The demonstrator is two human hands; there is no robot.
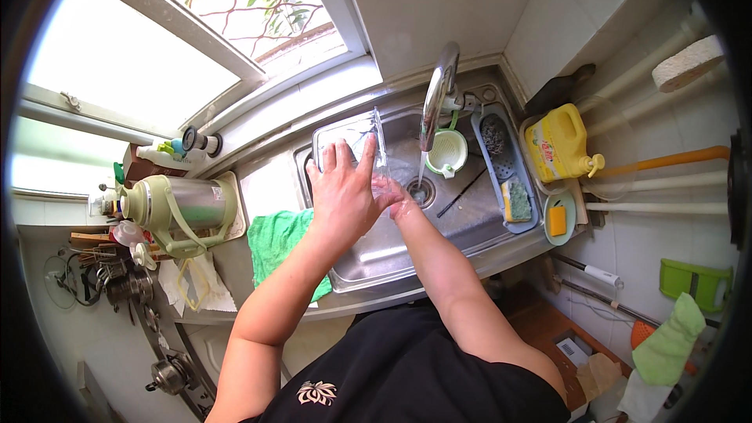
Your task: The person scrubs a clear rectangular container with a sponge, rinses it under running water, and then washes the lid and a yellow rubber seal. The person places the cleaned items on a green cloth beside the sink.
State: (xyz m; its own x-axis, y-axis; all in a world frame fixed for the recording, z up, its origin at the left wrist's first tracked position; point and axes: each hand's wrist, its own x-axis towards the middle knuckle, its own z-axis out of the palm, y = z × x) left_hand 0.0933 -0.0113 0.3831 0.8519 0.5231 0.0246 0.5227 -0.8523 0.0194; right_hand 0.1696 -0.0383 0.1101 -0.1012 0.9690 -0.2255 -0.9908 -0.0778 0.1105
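Note:
A clear plastic container (348, 129) is tilted over the left part of the steel sink (376, 255). My left hand (346, 185) lies with spread fingers against its near face. At the container's lower right corner is my right hand (396, 195), wet, its fingers partly hidden behind the plastic and my left thumb. Water runs from the chrome faucet (439, 91) just right of my hands, down by the drain (420, 191). A white and green strainer (446, 153) sits behind the drain, and a dark thin stick (461, 192) lies on the sink floor.
Right of the strainer, a blue-grey caddy (504, 167) holds a steel scourer and a sponge (516, 201). A yellow detergent bottle (555, 141) and a dish with an orange block (557, 221) stand beyond. On the left are a green cloth (282, 247) and a thermos flask (182, 211).

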